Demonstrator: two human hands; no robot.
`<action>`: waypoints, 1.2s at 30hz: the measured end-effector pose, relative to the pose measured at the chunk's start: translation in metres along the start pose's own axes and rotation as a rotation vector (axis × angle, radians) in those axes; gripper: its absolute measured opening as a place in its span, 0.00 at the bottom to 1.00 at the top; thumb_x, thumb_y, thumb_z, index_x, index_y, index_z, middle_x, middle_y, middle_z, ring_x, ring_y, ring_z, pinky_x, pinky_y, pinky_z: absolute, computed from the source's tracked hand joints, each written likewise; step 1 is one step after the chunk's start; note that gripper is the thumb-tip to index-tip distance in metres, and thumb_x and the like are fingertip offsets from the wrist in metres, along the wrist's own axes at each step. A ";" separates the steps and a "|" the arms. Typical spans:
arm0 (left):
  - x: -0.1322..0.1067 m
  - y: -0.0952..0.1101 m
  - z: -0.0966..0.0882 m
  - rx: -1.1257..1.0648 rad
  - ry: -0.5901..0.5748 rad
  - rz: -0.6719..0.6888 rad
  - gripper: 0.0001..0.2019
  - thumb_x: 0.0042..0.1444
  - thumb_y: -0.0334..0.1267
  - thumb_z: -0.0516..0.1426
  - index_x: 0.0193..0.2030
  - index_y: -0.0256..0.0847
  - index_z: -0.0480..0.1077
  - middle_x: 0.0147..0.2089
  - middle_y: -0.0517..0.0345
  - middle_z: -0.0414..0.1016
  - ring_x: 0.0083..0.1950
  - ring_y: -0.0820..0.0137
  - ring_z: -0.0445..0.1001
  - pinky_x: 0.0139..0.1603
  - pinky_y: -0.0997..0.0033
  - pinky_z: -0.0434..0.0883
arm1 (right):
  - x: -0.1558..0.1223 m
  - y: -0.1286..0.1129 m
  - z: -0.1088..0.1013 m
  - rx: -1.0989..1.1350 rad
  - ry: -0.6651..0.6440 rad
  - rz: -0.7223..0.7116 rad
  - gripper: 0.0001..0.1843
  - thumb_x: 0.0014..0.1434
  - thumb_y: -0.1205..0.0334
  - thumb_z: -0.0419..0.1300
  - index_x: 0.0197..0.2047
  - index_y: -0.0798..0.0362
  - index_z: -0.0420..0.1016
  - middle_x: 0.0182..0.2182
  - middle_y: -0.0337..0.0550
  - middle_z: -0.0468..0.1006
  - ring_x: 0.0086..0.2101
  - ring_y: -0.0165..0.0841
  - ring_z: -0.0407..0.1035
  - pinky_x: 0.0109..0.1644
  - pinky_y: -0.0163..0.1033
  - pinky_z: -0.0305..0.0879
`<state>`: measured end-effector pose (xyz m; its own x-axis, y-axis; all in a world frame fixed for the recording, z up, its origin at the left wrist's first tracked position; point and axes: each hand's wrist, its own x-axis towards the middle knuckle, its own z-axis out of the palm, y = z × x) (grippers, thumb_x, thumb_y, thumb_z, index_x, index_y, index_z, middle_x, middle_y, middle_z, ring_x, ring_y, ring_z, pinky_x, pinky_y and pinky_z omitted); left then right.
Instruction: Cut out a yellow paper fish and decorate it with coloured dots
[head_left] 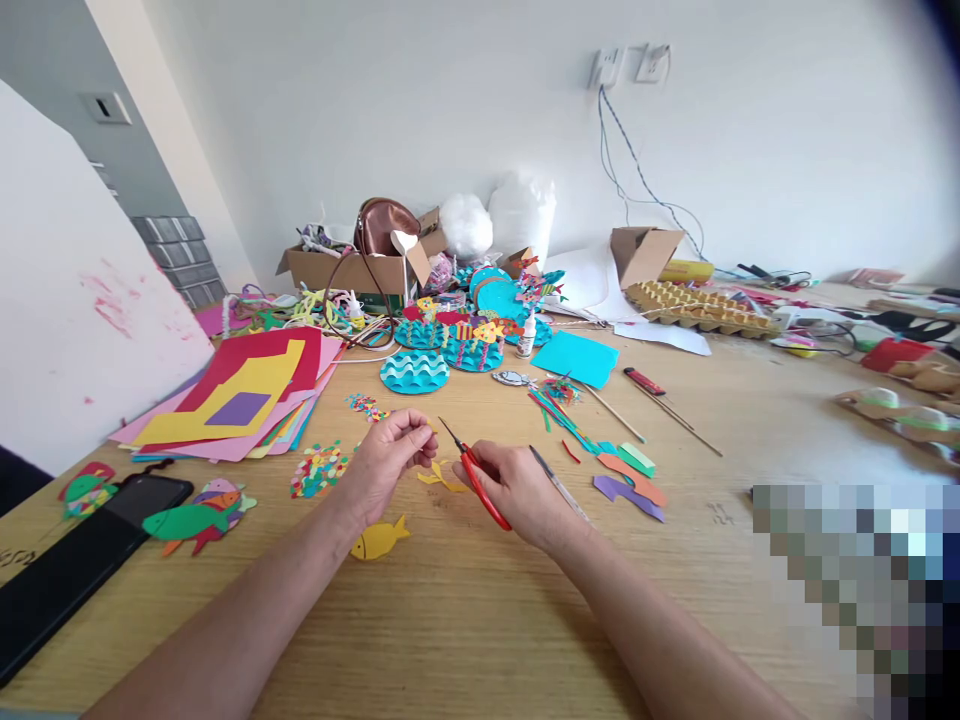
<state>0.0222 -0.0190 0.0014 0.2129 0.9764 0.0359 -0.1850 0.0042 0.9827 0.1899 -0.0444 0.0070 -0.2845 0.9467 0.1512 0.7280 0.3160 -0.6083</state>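
Note:
My right hand [525, 492] is closed around red-handled scissors [471, 472], whose blades point up and left toward my left hand. A thin grey pencil-like stick [559, 485] also lies along that hand. My left hand [390, 460] is pinched shut on a tiny piece I cannot make out, just left of the scissor tips. Yellow paper scraps [441, 478] lie on the wooden table [465, 620] between the hands. A yellow paper fish [379, 540] lies below my left wrist.
A stack of coloured paper sheets [240, 400] lies at the left, a black phone [67, 570] and paper fish [196, 520] at the near left. Turquoise wave discs [414, 371], cardboard boxes [352, 268], an egg tray [697, 308] and paper strips [626, 478] crowd the far side.

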 end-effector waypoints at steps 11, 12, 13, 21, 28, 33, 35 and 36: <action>0.000 -0.001 0.002 0.120 0.004 0.021 0.07 0.48 0.39 0.57 0.29 0.37 0.66 0.27 0.60 0.70 0.29 0.74 0.68 0.32 0.74 0.66 | 0.001 0.006 -0.007 0.659 -0.298 0.112 0.20 0.57 0.47 0.50 0.24 0.54 0.62 0.15 0.32 0.61 0.17 0.24 0.55 0.20 0.30 0.48; 0.000 0.000 0.002 0.168 0.006 0.033 0.07 0.49 0.39 0.56 0.29 0.37 0.66 0.27 0.60 0.70 0.29 0.74 0.68 0.32 0.74 0.66 | 0.001 0.005 -0.007 0.689 -0.318 0.104 0.19 0.57 0.48 0.50 0.23 0.54 0.62 0.15 0.32 0.61 0.17 0.23 0.54 0.21 0.30 0.48; 0.000 0.000 0.003 0.212 0.005 0.039 0.07 0.49 0.39 0.55 0.29 0.37 0.66 0.26 0.60 0.70 0.29 0.74 0.68 0.31 0.74 0.65 | 0.001 0.005 -0.008 0.715 -0.323 0.103 0.19 0.57 0.49 0.50 0.23 0.54 0.61 0.15 0.32 0.61 0.17 0.23 0.54 0.21 0.30 0.48; 0.000 -0.004 0.004 0.358 -0.201 -0.020 0.07 0.47 0.40 0.54 0.27 0.38 0.63 0.24 0.63 0.67 0.27 0.74 0.65 0.29 0.73 0.63 | 0.006 0.003 0.000 0.806 -0.037 0.170 0.12 0.41 0.60 0.63 0.27 0.54 0.64 0.20 0.30 0.63 0.21 0.24 0.54 0.23 0.30 0.48; 0.002 -0.014 0.004 0.470 -0.344 -0.041 0.07 0.46 0.40 0.53 0.27 0.39 0.62 0.22 0.66 0.60 0.24 0.75 0.60 0.26 0.75 0.59 | 0.009 0.009 0.005 0.802 0.014 0.138 0.09 0.41 0.63 0.60 0.26 0.53 0.63 0.20 0.31 0.64 0.21 0.24 0.54 0.23 0.31 0.48; 0.002 -0.016 0.004 0.604 -0.349 -0.016 0.06 0.48 0.39 0.51 0.27 0.39 0.62 0.22 0.66 0.60 0.24 0.75 0.60 0.25 0.75 0.58 | 0.009 0.011 0.007 0.700 0.035 0.090 0.07 0.41 0.67 0.57 0.27 0.53 0.63 0.20 0.32 0.63 0.22 0.25 0.56 0.24 0.30 0.51; 0.000 -0.013 0.005 0.734 -0.324 0.013 0.06 0.50 0.38 0.51 0.26 0.39 0.64 0.22 0.65 0.60 0.24 0.74 0.60 0.24 0.75 0.57 | 0.008 0.012 0.008 0.628 0.047 0.069 0.07 0.42 0.68 0.57 0.27 0.53 0.62 0.20 0.32 0.64 0.22 0.25 0.56 0.24 0.30 0.51; -0.001 -0.012 0.005 0.799 -0.313 0.034 0.06 0.50 0.38 0.51 0.26 0.39 0.64 0.22 0.65 0.61 0.24 0.74 0.60 0.24 0.75 0.57 | 0.008 0.012 0.008 0.588 0.055 0.059 0.06 0.42 0.68 0.57 0.27 0.53 0.62 0.20 0.32 0.64 0.22 0.25 0.56 0.24 0.30 0.51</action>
<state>0.0291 -0.0210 -0.0092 0.4959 0.8684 0.0006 0.5101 -0.2919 0.8090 0.1907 -0.0333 -0.0054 -0.2099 0.9684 0.1347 0.2693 0.1897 -0.9442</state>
